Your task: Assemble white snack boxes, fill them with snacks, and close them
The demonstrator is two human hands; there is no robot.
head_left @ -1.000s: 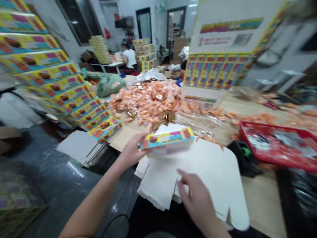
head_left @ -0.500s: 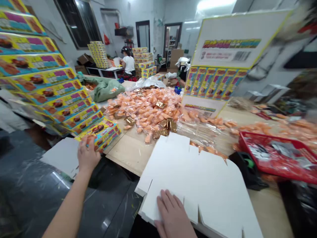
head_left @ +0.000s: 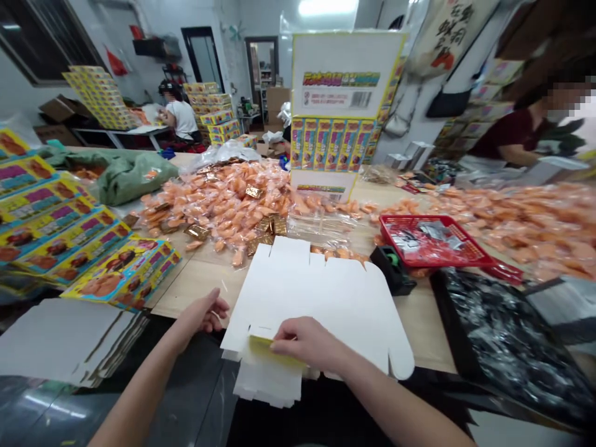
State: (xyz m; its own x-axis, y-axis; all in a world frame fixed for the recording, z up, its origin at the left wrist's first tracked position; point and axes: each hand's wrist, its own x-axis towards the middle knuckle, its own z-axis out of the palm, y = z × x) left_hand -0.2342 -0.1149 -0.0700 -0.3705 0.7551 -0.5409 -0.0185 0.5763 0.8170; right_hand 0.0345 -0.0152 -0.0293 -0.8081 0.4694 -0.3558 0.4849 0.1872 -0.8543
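My right hand (head_left: 302, 341) pinches the near flap of a white flat box blank (head_left: 321, 292) and folds it up, so a strip of its yellow printed side shows. More white blanks lie under it, their tabs jutting past the table's front edge. My left hand (head_left: 205, 313) hovers just left of the blank, holding nothing, its fingers loosely curled and apart. Farther left, a finished yellow and blue printed box (head_left: 123, 267) rests at the table's edge beside leaning rows of similar boxes (head_left: 60, 236).
A heap of orange wrapped pieces (head_left: 223, 198) covers the table behind the blanks. To the right are a black tape dispenser (head_left: 393, 270), a red basket (head_left: 433, 239) and a black tray (head_left: 507, 347) of clear packets. A person (head_left: 507, 139) works at the far right.
My left hand has left the printed box and come right, beside the blank. My right hand, flat on the blank before, now lifts its near flap. The view has turned right.
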